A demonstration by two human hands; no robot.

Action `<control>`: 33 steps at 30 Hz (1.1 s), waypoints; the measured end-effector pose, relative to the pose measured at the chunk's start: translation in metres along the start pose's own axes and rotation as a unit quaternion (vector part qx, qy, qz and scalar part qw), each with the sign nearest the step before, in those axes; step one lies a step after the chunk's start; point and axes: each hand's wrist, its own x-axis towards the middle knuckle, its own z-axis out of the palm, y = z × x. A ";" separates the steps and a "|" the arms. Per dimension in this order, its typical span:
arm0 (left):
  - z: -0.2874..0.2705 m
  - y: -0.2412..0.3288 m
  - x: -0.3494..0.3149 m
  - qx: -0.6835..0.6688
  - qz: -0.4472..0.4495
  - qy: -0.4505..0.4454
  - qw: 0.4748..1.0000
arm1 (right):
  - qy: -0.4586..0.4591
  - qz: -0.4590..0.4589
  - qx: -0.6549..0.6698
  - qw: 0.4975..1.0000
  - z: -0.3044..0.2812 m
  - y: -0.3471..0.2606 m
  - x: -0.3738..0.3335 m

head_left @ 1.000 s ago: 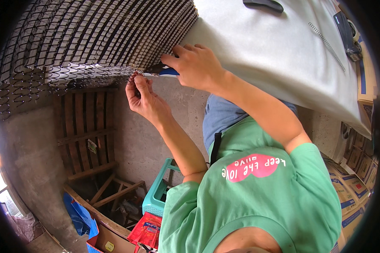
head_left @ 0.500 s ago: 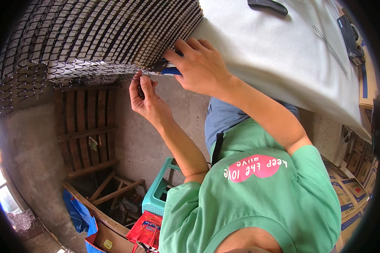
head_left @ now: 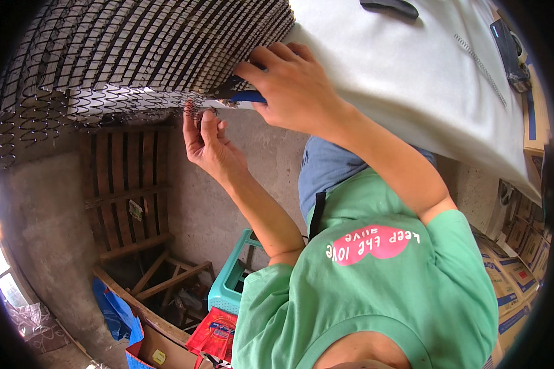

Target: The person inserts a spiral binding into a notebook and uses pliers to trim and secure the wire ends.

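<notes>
A dark wire mesh (head_left: 160, 43) with a frayed edge of wavy, looped wires spreads over the upper left, hanging past the white-covered table. At the lower edge of the mesh, my left hand (head_left: 215, 144) pinches the wire ends between thumb and fingers. My right hand (head_left: 295, 92) is wrapped round blue-handled pliers (head_left: 247, 96). The dark jaws of the pliers reach to the mesh edge just above my left fingertips. Whether they grip a wire, I cannot tell.
On the white table cover (head_left: 375, 67) lie a black handled object (head_left: 389, 7) and a thin metal coil (head_left: 480, 67). A black device (head_left: 509, 58) sits at the right edge. Below are a teal plastic stool (head_left: 228, 289), a wooden frame (head_left: 148, 307) and a red bag (head_left: 212, 335). Cartons (head_left: 511, 283) are stacked at right.
Both hands have shifted slightly left and the pliers have moved up a little along the mesh edge. My left fingers have straightened somewhat on the wire.
</notes>
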 end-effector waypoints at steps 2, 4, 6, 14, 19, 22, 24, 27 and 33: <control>0.000 0.000 0.001 0.002 0.003 -0.013 1.000 | -0.012 -0.003 -0.016 1.000 0.002 -0.004 0.002; 0.000 0.000 0.002 0.013 0.016 -0.005 1.000 | -0.020 -0.001 -0.031 0.999 0.002 -0.011 0.002; 0.000 -0.001 0.003 0.020 0.023 -0.001 1.000 | -0.017 0.005 -0.025 1.000 -0.001 -0.013 0.001; -0.003 -0.003 0.006 0.003 0.017 -0.015 1.000 | -0.045 0.019 -0.038 0.998 -0.006 -0.008 0.001; -0.001 -0.001 0.005 0.021 0.021 -0.012 0.999 | -0.075 0.040 0.009 0.996 -0.002 -0.012 0.002; 0.005 -0.007 0.004 0.036 0.065 0.021 0.997 | -0.190 0.101 0.102 0.971 0.000 -0.005 0.006; 0.006 -0.005 0.004 0.055 0.068 0.020 0.996 | -0.212 0.110 0.093 0.967 -0.005 -0.005 0.007; 0.000 -0.004 0.006 0.059 0.075 -0.002 0.995 | -0.122 0.067 0.051 0.989 -0.008 -0.003 0.001; -0.002 0.009 0.003 0.094 0.068 -0.033 0.993 | 0.004 0.009 -0.010 1.000 -0.007 -0.001 0.002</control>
